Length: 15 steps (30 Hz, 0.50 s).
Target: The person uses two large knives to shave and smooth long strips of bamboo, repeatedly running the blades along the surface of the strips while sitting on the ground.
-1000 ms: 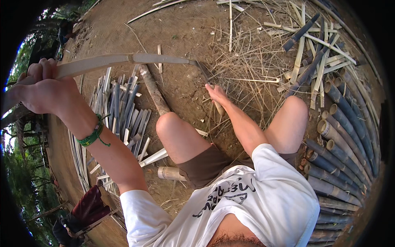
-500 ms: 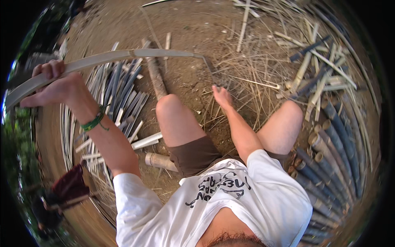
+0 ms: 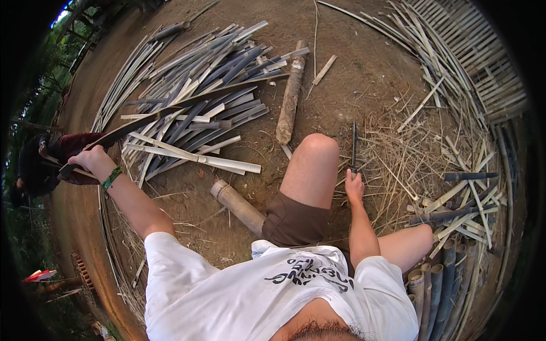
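Note:
My left hand (image 3: 94,163) is closed around one end of a long split bamboo strip (image 3: 187,103), its dark side showing. That strip slants away over a heap of split bamboo (image 3: 219,85); whether it touches the heap I cannot tell. In my right hand (image 3: 355,186), beside my bent knee, is the handle of a long knife (image 3: 355,145). Its narrow blade points away from me, over the dirt and apart from the strip.
A rough log (image 3: 292,94) lies ahead, and a short bamboo piece (image 3: 239,206) is by my thigh. Thin shavings (image 3: 392,153) litter the right. Bamboo poles (image 3: 449,284) lie at the lower right, a slatted panel (image 3: 483,62) far right. Another person (image 3: 42,165) is at far left.
The view has swung left. My left hand has lowered, and the strip now shows its dark side instead of its pale one. The knife has come away from the strip's far end.

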{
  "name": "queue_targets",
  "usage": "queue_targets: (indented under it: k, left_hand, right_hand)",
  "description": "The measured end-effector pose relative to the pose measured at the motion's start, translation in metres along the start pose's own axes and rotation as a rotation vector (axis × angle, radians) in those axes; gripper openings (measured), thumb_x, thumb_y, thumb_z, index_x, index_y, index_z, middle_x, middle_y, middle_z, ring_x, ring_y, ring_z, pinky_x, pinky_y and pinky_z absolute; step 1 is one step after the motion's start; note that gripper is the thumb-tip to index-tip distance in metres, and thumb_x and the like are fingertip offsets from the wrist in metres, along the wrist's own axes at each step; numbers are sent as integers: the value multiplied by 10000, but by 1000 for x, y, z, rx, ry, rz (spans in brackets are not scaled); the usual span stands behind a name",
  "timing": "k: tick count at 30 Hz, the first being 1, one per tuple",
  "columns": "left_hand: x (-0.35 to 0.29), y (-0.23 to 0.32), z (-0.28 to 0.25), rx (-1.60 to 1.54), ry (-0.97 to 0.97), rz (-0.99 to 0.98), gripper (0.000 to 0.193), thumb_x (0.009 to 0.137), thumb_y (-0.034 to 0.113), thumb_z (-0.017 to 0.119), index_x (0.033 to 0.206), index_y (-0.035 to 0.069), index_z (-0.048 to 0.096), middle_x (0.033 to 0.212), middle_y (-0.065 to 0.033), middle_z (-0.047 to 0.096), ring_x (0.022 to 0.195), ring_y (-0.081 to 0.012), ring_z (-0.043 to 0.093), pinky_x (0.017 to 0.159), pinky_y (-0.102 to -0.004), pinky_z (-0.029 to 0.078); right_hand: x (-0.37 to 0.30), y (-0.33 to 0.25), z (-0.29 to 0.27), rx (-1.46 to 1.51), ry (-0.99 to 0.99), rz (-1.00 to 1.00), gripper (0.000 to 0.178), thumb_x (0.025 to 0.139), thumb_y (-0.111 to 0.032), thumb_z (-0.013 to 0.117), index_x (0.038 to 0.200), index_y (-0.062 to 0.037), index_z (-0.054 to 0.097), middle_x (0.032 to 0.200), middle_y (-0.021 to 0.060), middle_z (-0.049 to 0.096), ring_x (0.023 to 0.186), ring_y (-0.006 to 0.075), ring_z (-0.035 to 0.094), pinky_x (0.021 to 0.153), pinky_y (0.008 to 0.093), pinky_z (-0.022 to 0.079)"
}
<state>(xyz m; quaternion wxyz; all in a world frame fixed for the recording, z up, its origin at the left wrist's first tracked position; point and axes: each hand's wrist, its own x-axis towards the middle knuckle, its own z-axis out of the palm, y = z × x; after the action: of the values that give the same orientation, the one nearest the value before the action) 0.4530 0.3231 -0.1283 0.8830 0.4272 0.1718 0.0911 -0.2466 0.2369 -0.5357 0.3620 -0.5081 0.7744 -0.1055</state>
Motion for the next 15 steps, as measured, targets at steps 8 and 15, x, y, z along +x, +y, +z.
queue_targets:
  k: [8, 15]
  left_hand:
    - [40, -148, -10, 563, -365, 77, 978, 837, 499, 683, 1406, -169, 250, 1451, -306, 362, 1262, -379, 481, 1085, -441, 388]
    - [-159, -277, -93, 1029, -1373, -203, 641, 922, 417, 660, 1366, 2, 457, 1025, -55, 612, 890, -134, 550, 772, -289, 445]
  right_hand:
    - [13, 15, 27, -149, -110, 101, 708, 895, -570, 565, 1300, 5, 487, 1231, 268, 600, 1173, 432, 561, 986, 505, 440]
    - [-31, 15, 50, -248, -112, 218, 685, 887, -488, 623, 1326, 8, 450, 1190, 255, 620, 1144, 406, 592, 956, 497, 474]
